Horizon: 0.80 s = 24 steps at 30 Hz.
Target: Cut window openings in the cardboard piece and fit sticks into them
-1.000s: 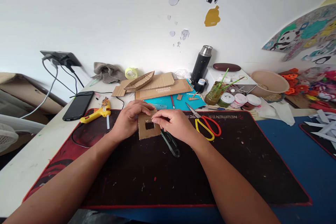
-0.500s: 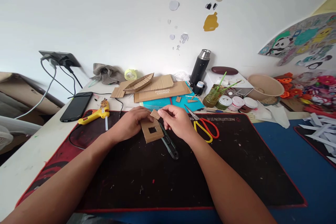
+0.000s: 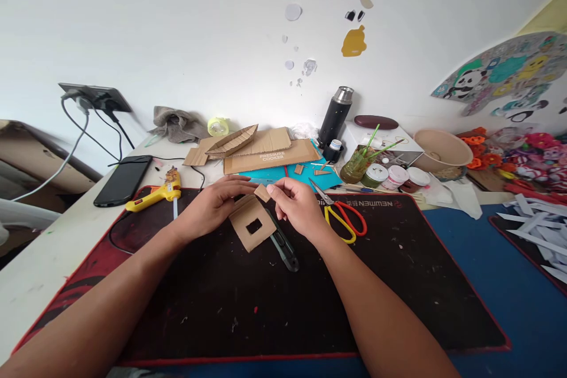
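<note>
My right hand [image 3: 297, 204] pinches a small cardboard piece [image 3: 262, 192] between thumb and fingers. My left hand [image 3: 217, 205] reaches over with its fingers stretched out, the tips close to that piece; whether they touch it I cannot tell. Below the hands lies a larger cardboard panel [image 3: 241, 230] with a rectangular hole cut through it, its upper edge partly under my left hand. A dark green utility knife [image 3: 286, 248] rests on the black mat [image 3: 319, 307], right beside the panel, its upper end hidden.
Scissors [image 3: 343, 221] with red and yellow handles lie right of my right hand. A yellow glue gun [image 3: 157, 195] and a phone [image 3: 124, 180] are at left. Behind sit a cardboard boat [image 3: 233, 142], flat cardboard [image 3: 268, 156], a black flask [image 3: 335, 115], a brush jar [image 3: 354, 165] and paint pots [image 3: 396, 177].
The cardboard panel has dropped lower and left, out of my left hand's fingers, which have stretched out. The small piece stays in my right hand. The view has shifted slightly.
</note>
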### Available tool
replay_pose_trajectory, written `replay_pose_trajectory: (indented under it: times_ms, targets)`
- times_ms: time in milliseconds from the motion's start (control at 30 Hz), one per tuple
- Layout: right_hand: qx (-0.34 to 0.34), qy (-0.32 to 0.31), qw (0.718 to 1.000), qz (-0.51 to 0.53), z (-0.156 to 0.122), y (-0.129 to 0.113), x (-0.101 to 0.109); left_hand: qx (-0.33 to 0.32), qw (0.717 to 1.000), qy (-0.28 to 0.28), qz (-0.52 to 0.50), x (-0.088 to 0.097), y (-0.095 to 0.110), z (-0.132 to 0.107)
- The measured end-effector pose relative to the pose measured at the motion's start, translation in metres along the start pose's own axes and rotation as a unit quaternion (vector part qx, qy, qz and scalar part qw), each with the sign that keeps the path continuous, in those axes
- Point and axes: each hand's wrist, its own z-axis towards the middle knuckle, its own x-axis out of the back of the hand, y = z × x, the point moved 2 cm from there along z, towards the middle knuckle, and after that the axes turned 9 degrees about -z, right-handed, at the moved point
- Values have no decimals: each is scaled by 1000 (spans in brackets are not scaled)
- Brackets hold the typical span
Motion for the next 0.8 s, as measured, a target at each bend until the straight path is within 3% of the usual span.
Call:
replay_pose_trajectory:
  times_ms: [100, 267, 533, 800]
  targets:
    - [-1, 2, 1000, -13, -1, -1, 0, 72, 995, 59, -40, 0, 12, 2]
    - [5, -6, 999, -35, -3, -2, -3, 135, 983, 48, -113, -2, 18, 4]
    - [27, -17, 995, -96, -2, 6, -9, 158, 977, 33, -136, -5, 17, 5]
    - [14, -56, 997, -56, -2, 8, -12, 154, 975, 44, -157, -6, 16, 5]
